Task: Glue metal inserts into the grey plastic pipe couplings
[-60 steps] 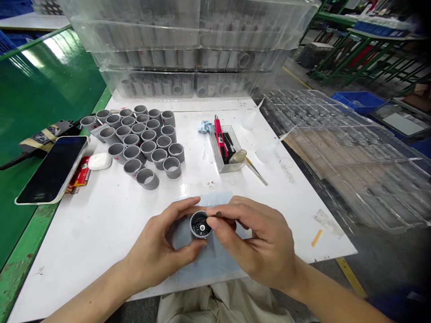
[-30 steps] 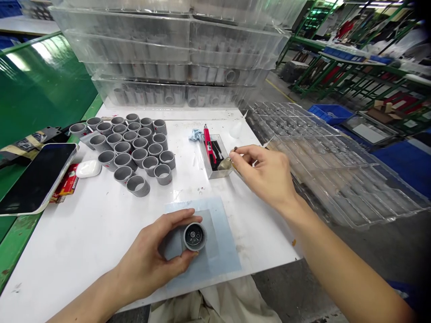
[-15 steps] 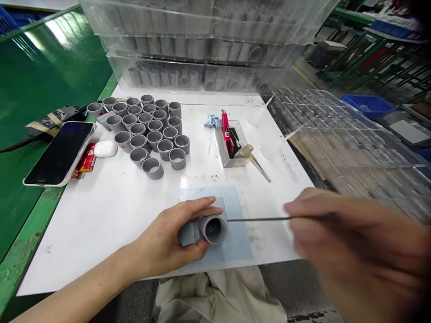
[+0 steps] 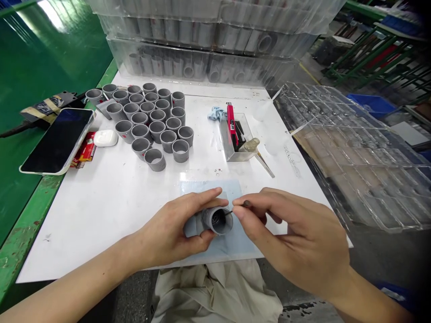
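Observation:
My left hand [image 4: 168, 231] is closed around a grey cylinder [image 4: 222, 228], tilted so its open mouth faces me and to the right. Dark round detail shows inside it. My right hand [image 4: 292, 237] pinches a thin dark rod [image 4: 247, 203] between thumb and fingers. The rod's far end reaches into the cylinder's mouth; its tip is hard to make out against the dark inside. Beneath both hands lies a light blue sheet [image 4: 232, 249] at the table's front edge.
Several grey cylinders [image 4: 157, 130] stand upright at the left. A phone [image 4: 57, 141] and a white case [image 4: 105, 138] lie beside them. Behind the sheet sits a clear box [image 4: 239, 154] holding a red cutter [image 4: 231, 123]. Stacked clear trays [image 4: 161, 67] line the back; clear trays [image 4: 357, 157] lie right.
My right hand has moved left towards the cylinder, bringing the rod from beside it into its mouth. My left hand keeps its hold. The whole view has shifted slightly.

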Motion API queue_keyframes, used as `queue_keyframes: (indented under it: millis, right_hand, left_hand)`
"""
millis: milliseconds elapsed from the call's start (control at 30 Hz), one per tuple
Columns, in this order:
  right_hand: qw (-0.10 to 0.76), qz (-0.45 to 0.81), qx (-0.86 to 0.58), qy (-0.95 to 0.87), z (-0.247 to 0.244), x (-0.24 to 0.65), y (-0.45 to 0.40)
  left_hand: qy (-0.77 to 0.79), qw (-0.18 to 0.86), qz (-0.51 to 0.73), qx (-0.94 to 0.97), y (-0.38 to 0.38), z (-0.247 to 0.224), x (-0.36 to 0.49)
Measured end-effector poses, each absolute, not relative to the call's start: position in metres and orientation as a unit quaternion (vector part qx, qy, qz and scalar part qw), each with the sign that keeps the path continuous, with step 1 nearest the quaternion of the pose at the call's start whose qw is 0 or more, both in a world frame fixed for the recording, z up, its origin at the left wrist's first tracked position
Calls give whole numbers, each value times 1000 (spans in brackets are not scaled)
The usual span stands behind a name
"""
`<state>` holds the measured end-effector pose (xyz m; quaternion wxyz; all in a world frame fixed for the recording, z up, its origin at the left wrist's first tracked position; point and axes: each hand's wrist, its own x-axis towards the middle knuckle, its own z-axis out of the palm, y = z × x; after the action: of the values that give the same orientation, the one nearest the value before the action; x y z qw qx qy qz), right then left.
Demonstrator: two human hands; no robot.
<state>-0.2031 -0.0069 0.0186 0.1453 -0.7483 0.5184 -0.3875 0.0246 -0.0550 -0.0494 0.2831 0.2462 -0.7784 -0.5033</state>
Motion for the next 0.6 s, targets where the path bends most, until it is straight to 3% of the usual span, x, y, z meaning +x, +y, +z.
queue_keyframes:
  millis: [300,367,500,600]
  right_hand:
    - [120,-464,-662,576,35,-211,1]
    - [74,-522,-599,602,35,-219,-6]
    - [-106,-638,-569,508,30,-243,-48]
    - [-104,-622,-587,507,26,-260,-80]
  left_hand:
    - [-777,280,-501,259,-54,-50,25]
    - [-777,276,-499,267,-54,-50,26]
    - [-779,269,-496,273,-54,-54,26]
    - [-778,272,-493,278,-54,-58,26]
